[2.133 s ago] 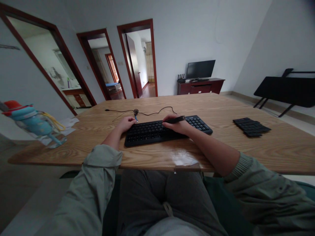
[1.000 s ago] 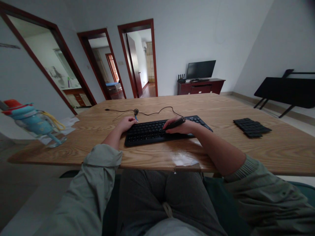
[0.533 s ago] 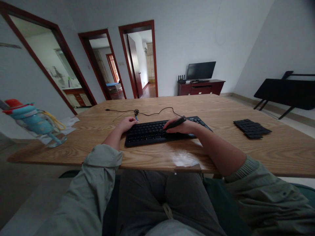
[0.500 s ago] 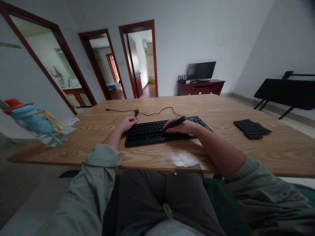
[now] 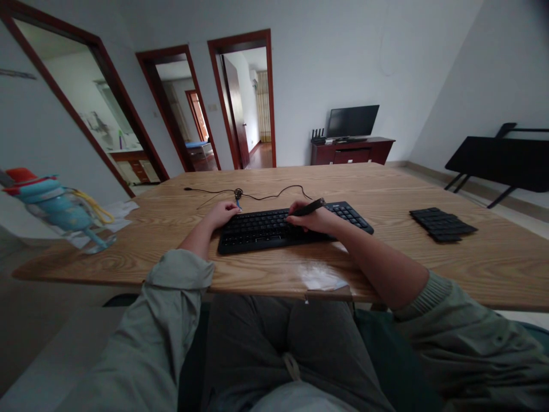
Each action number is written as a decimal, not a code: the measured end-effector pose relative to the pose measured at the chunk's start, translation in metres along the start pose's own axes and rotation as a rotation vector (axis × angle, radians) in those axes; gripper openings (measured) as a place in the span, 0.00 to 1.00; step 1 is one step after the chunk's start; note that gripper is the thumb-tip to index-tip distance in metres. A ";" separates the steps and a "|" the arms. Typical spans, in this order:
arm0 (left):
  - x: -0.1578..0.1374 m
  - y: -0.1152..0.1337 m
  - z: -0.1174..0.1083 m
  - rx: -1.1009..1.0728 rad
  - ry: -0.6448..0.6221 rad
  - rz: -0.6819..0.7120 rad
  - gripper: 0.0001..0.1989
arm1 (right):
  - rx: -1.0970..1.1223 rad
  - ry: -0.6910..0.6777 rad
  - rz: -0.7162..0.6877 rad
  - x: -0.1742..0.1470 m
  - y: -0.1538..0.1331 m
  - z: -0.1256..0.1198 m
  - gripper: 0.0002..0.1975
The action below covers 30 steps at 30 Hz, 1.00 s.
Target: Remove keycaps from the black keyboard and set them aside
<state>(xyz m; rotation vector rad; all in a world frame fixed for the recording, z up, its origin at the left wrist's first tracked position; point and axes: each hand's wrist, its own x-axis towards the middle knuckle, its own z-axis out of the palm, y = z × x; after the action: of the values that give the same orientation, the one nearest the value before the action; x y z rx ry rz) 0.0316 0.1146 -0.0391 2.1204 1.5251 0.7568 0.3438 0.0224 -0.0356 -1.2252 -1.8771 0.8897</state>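
A black keyboard (image 5: 253, 243) lies on the wooden table in front of me. My left hand (image 5: 225, 213) is closed at its upper left corner, fingers bent against the far edge. A small blue and white piece (image 5: 239, 206) shows right by those fingertips. In my right hand (image 5: 313, 218) is a black pen-shaped tool (image 5: 311, 207), slanted with its back end up to the right. My fingers hide its tip, which is over the middle keys. The keyboard's black cable (image 5: 274, 197) runs behind it, with a bundled knot.
Several flat black pieces (image 5: 444, 224) are stacked loosely on the right of the table (image 5: 386, 252). At the left edge stand a blue bottle (image 5: 60, 209) with a red top and some white papers (image 5: 124, 212). A clear plastic sheet (image 5: 321, 277) lies at the front edge.
My right hand has shifted slightly with the pen-shaped tool, its fingers now more curled over the keys. The left hand stays at the keyboard's corner. The view has tilted a little.
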 end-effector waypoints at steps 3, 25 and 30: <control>0.000 0.000 0.000 0.005 0.000 0.002 0.16 | 0.036 -0.009 -0.017 0.000 0.001 -0.003 0.11; 0.002 -0.001 0.002 0.052 0.000 0.006 0.15 | 0.080 -0.045 0.121 0.001 -0.012 0.003 0.12; 0.003 0.000 0.004 0.034 -0.005 0.029 0.15 | 0.016 0.190 0.037 0.015 -0.014 0.020 0.09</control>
<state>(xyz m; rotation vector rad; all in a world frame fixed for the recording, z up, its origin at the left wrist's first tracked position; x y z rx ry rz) 0.0346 0.1179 -0.0417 2.1719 1.5175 0.7410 0.3161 0.0289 -0.0315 -1.2913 -1.6995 0.7774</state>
